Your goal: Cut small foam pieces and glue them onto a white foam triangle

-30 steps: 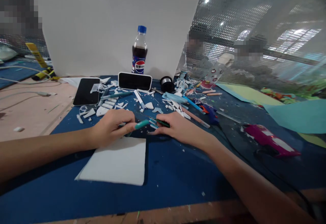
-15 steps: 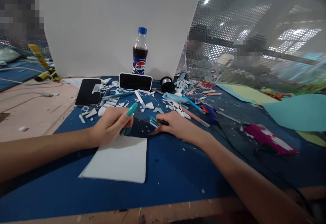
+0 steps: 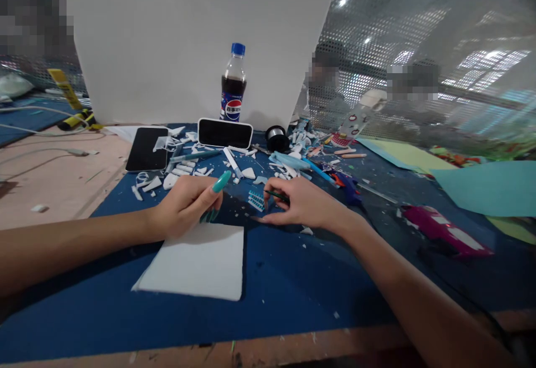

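My left hand (image 3: 186,203) is closed above the far edge of a white flat sheet (image 3: 196,267). Its long teal nails show, and the curled fingers hide whatever they may hold. My right hand (image 3: 297,200) has a thin dark pen-like stick (image 3: 277,195) tucked in its fingers. Thumb and index finger are apart, just right of a small teal and white piece with comb-like rows (image 3: 256,200), which lies on the blue mat (image 3: 293,295).
White scraps (image 3: 188,164) litter the mat behind my hands. Beyond stand a phone (image 3: 225,133), a cola bottle (image 3: 233,86) and a black spool (image 3: 277,139). Another phone (image 3: 146,150) lies left. At right are a blue glue gun (image 3: 347,186) and a magenta device (image 3: 446,231).
My right hand has shifted slightly right, away from the teal and white piece, which now shows more fully. My left hand keeps its closed pose. The whole view has shifted slightly.
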Demonstrator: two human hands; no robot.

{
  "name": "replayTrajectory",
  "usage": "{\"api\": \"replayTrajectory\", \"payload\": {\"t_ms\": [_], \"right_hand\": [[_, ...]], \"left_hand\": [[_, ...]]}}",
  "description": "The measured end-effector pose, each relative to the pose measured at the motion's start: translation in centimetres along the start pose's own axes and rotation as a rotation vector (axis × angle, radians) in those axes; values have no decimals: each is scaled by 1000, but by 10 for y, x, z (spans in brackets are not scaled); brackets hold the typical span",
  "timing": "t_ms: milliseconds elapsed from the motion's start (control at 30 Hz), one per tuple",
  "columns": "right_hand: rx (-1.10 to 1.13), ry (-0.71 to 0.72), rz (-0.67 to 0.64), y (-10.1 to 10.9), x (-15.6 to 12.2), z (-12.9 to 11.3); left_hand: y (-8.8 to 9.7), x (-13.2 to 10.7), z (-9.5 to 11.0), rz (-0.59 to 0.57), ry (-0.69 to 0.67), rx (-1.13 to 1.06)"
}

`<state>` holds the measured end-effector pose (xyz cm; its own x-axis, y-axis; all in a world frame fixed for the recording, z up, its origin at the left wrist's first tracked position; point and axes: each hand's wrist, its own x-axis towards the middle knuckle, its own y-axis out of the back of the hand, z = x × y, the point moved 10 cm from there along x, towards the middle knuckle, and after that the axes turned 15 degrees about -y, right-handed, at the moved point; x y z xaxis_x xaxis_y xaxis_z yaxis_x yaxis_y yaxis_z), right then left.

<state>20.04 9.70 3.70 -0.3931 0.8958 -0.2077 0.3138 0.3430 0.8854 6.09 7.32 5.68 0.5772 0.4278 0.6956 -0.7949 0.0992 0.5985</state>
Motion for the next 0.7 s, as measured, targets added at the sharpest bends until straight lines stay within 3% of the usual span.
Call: {"api": "replayTrajectory", "payload": {"t_ms": [267, 700], "right_hand": [[-50, -62, 58, 0, -4, -1], [-63, -19, 77, -4, -3, -2]], "left_hand": [[0, 0, 1, -2, -17, 9], [0, 1, 3, -4, -40, 15]]}}
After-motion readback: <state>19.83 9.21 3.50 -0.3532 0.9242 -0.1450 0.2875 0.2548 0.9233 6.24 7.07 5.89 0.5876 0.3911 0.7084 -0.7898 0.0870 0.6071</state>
